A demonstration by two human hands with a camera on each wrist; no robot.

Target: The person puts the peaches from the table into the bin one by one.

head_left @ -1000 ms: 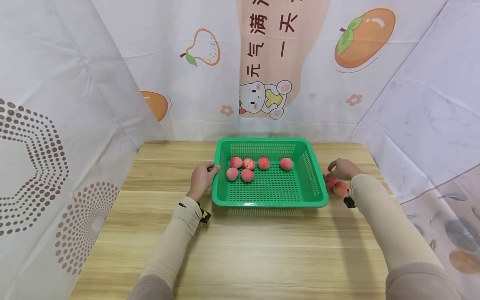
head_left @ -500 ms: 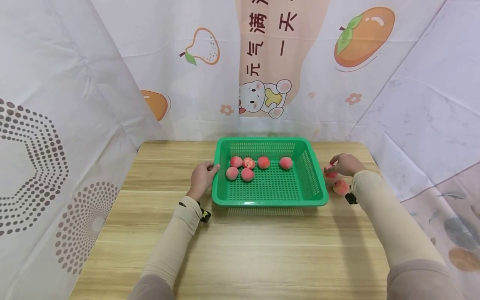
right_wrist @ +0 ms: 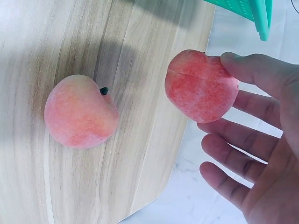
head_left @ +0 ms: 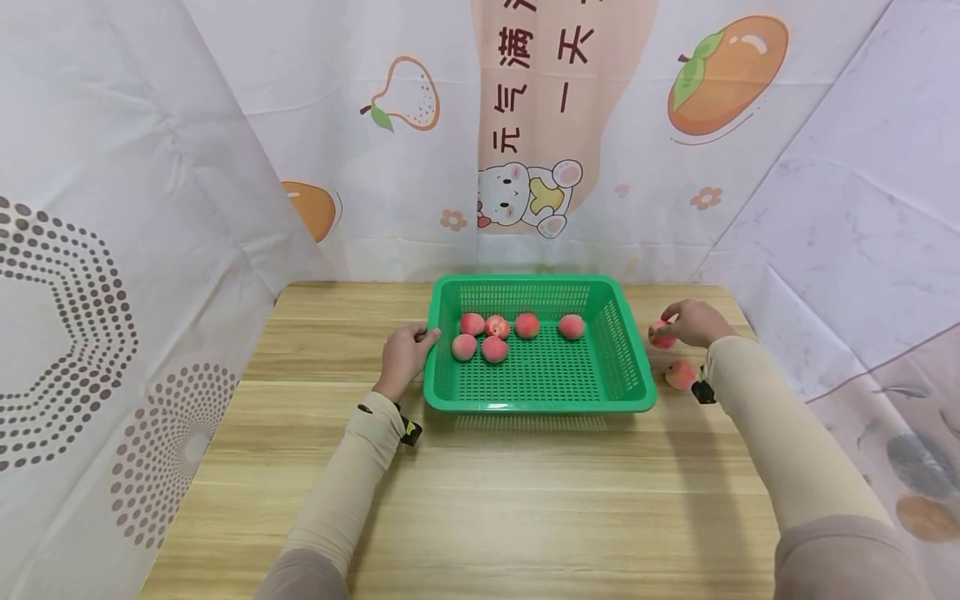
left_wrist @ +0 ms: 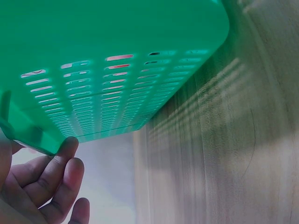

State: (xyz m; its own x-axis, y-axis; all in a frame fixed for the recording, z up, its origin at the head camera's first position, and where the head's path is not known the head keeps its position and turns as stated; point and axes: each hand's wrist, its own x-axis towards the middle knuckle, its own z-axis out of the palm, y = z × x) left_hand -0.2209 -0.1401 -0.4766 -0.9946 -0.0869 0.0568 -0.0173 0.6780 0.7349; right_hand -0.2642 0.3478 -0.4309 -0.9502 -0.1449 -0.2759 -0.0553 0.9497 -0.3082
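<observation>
My left hand (head_left: 406,360) grips the left rim of a green plastic basket (head_left: 540,407), thumb on top and fingers curled beneath the edge, as the left wrist view (left_wrist: 51,182) shows. Several pink-red peaches (head_left: 495,349) lie inside the basket, mostly toward its left and back. Just right of the basket, my right hand (head_left: 697,323) pinches a peach (right_wrist: 201,86) between thumb and fingers. A second peach (right_wrist: 80,112) with a dark stem rests on the table nearer to me, below the right hand.
The basket stands at the back middle of a light wooden table (head_left: 525,500). A printed cloth (head_left: 420,208) hangs right behind the table, with more cloth on both sides.
My right hand has lifted the peach it pinches slightly away from the other one, moving a little back and to the right. The left hand and basket stay put.
</observation>
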